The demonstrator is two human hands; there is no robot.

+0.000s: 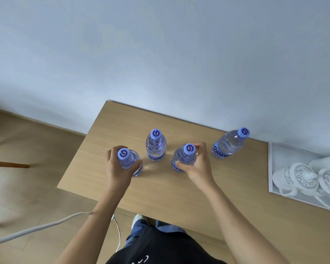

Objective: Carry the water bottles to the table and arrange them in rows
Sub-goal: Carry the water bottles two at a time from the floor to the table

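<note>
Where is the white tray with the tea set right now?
In the head view the white tray sits at the table's right end against the wall, holding the white tea set, right of the rightmost bottle.

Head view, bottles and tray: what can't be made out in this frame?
- Left hand's bottle: label hidden by the left hand; base contact with the table unclear.
- Right hand's bottle: label partly covered by the right hand.
- White tray: cut off by the right edge; its crockery count uncertain.
- Far-right bottle: label text only partly readable.
</note>
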